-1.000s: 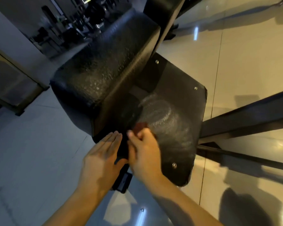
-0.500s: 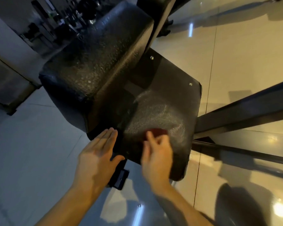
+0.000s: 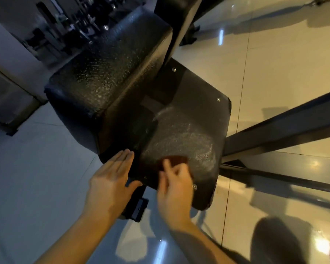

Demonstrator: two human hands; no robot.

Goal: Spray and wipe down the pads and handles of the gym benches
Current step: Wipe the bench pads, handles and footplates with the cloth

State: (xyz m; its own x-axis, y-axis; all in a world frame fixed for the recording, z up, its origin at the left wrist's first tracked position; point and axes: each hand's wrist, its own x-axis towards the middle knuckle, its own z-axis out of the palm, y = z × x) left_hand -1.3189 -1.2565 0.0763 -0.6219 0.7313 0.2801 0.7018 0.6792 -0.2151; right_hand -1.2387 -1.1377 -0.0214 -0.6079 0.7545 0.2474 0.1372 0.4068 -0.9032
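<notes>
Wiping is under way: the right hand [image 3: 174,189], fingers curled around a maroon cloth [image 3: 174,161], presses it on the black bench panel [image 3: 189,111] at 6 o'clock, just below the whitish spray smear [image 3: 181,138]. The left hand [image 3: 111,183], flat, straight-fingered and holding nothing, rests at the panel's 7 o'clock edge, probably to steady it. A textured pad [image 3: 107,77] lies at 11 o'clock above glossy floor tiles [image 3: 274,54] in a dim gym.

Ahead of the left hand [image 3: 111,181], passage is blocked by the thick black pad [image 3: 107,77]. Beyond the cloth [image 3: 176,160] gripped by the right hand [image 3: 174,191], the flat panel [image 3: 194,111] is found unobstructed to its far edge. To the right of the hands, the way is barred by two dark frame bars [image 3: 284,128]. Open floor [image 3: 32,178] is noted to the left.
</notes>
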